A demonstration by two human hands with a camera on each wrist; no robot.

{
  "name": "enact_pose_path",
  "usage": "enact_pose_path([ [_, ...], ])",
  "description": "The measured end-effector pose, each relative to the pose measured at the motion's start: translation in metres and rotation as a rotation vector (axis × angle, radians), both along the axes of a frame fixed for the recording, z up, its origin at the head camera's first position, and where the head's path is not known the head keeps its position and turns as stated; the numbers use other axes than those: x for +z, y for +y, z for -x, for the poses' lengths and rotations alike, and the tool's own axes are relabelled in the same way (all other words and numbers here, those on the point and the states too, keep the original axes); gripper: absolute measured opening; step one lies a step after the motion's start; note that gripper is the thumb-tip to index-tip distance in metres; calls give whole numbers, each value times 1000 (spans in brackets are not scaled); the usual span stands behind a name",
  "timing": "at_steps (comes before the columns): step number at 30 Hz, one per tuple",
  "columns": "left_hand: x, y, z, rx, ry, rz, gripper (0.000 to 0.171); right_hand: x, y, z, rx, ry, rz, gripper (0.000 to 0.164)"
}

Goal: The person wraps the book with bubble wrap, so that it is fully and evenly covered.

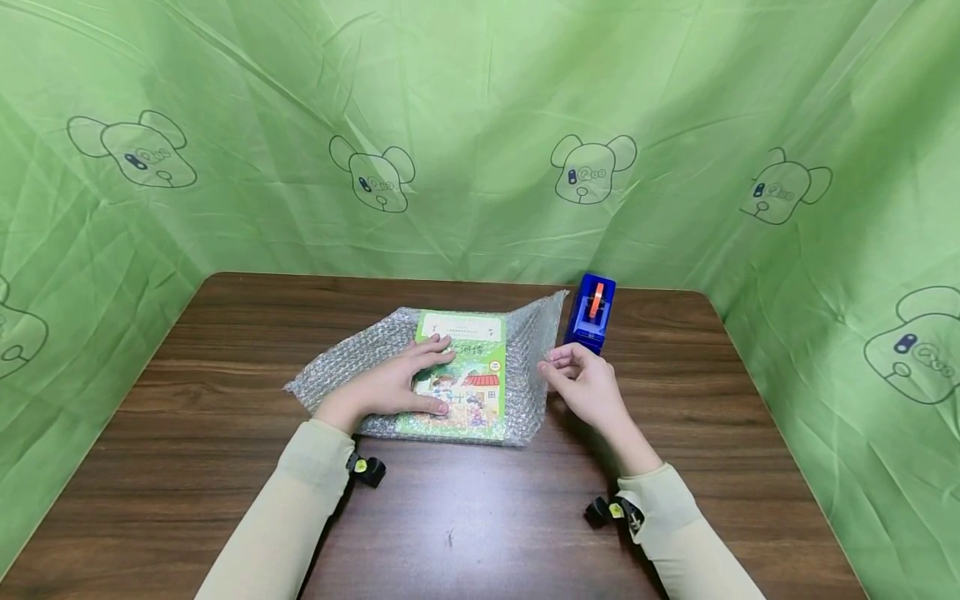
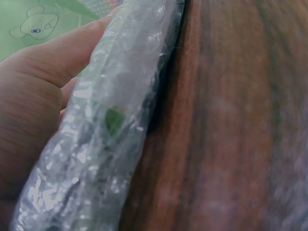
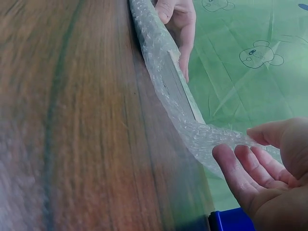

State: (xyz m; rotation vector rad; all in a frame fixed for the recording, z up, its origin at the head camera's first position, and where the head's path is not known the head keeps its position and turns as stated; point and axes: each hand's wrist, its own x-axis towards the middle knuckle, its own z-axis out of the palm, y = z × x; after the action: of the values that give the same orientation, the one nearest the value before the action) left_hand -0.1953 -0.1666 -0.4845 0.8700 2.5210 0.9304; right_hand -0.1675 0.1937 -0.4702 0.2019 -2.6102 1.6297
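Note:
A green picture book (image 1: 474,375) lies on a sheet of bubble wrap (image 1: 522,392), its cover facing up. My left hand (image 1: 390,382) rests spread on the book's left half, its thumb low on the cover and its fingers higher up. At the right side, my right hand (image 1: 588,390) pinches the raised edge of the wrap between thumb and fingers. The right wrist view shows this lifted flap of bubble wrap (image 3: 219,137) and the page edges of the book (image 3: 180,86). In the left wrist view, wrap (image 2: 115,86) covers the near edge beside my thumb.
A blue tape dispenser (image 1: 579,332) with an orange wheel stands just beyond my right hand. The dark wooden table (image 1: 465,517) is bordered at the back and sides by a green curtain (image 1: 480,233) with bear-head drawings.

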Motion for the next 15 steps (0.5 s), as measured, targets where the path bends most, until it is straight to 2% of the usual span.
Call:
enact_pose_path([
  [7,0,1,1,-1,0,1,101,1,-1,-1,-13,16,12,18],
  [13,1,2,1,1,-2,4,102,-1,-3,0,-60,74,34,11],
  [15,1,2,0,1,-6,3,102,-2,-3,0,-59,83,72,11],
])
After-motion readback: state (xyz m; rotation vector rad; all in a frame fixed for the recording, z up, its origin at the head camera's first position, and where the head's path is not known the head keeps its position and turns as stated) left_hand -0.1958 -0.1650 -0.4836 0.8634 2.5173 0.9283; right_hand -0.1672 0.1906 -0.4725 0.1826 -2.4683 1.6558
